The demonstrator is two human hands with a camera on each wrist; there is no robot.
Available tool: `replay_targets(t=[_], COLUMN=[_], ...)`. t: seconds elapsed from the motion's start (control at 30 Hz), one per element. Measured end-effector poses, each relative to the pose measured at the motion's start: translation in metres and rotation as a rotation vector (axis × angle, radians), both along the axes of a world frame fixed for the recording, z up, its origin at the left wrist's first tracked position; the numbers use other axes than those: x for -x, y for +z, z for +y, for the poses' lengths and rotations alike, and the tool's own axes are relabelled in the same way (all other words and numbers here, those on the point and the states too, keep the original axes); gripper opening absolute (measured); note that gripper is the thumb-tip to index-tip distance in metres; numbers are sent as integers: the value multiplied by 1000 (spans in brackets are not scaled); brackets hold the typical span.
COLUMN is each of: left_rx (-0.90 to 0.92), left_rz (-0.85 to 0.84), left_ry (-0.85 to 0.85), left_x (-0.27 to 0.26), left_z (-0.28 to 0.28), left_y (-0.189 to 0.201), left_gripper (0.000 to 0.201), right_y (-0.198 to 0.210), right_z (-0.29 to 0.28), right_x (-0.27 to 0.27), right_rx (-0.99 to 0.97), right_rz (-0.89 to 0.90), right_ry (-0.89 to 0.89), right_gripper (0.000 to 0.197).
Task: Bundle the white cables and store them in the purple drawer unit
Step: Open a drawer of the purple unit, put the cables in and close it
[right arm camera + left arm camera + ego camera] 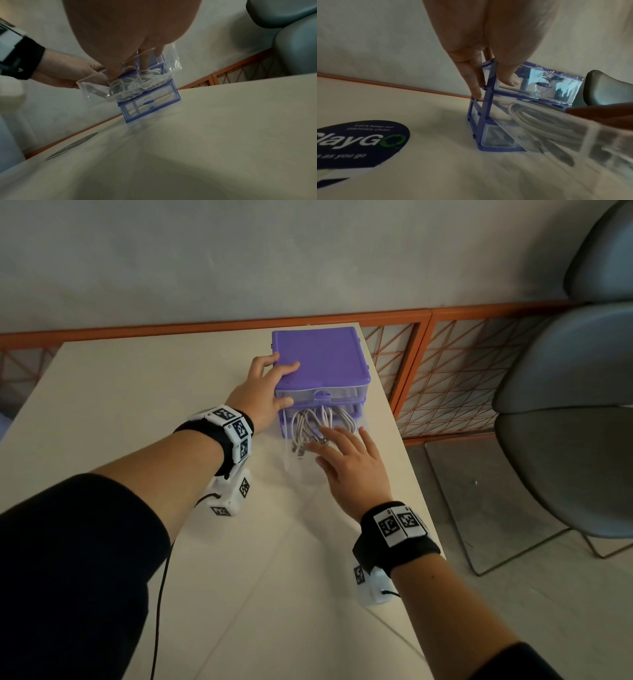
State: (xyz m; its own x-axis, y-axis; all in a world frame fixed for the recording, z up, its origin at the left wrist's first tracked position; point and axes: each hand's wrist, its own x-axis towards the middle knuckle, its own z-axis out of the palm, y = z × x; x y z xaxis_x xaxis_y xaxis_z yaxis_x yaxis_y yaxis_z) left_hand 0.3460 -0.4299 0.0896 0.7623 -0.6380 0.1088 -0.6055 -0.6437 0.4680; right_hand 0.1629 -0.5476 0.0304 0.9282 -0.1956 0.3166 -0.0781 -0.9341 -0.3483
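Clear plastic middle drawer point(310, 453), pulled out, lies under the right hand point(349, 463): fingers straight and spread, resting on the white cables point(320, 422) coiled inside it. Left hand point(265, 392) grips the near left corner of the purple drawer unit point(325, 357), thumb on the lid, fingers curled round the side. Top and bottom drawers closed. Unit stands near the bench point(137, 392) far right edge. Dark round sticker point(364, 143) on the bench to the left.

Head view: you look steeply down on the table point(137, 392). Wrist views: low, close, facing the purple drawer unit point(489, 102), shared by all three.
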Motion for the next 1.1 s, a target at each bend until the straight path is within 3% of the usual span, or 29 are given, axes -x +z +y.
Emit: replay_targets(t=[0.23, 0.4, 0.47, 0.57, 0.63, 0.73, 0.87, 1.1], left_rx=[1, 18, 79, 210, 180, 178, 292, 375], left_rz=[-13, 2, 54, 177, 285, 407, 494, 444], left_ry=[-11, -37, -38, 59, 124, 54, -15, 208], left_x=[-2, 1, 5, 16, 19, 22, 28, 25], left_z=[2, 3, 2, 3, 6, 13, 10, 5], left_y=[-2, -5, -6, -11, -21, -34, -39, -46], left_gripper=[60, 64, 72, 91, 107, 118, 97, 78], right_y=[6, 10, 10, 8, 10, 17, 16, 2], right_z=[-6, -18, -24, -40, -52, -63, -66, -60], right_x=[-38, -35, -29, -25, -27, -30, -33, -45], right_rx=[-29, -158, -283, -507, -664, -879, -910, -864], right_rz=[-65, -161, -193, -96, 39, 101, 50, -71], right_ry=[-55, -310, -315, -249, -242, -143, -59, -260], right_gripper=[25, 65, 76, 94, 102, 92, 68, 59])
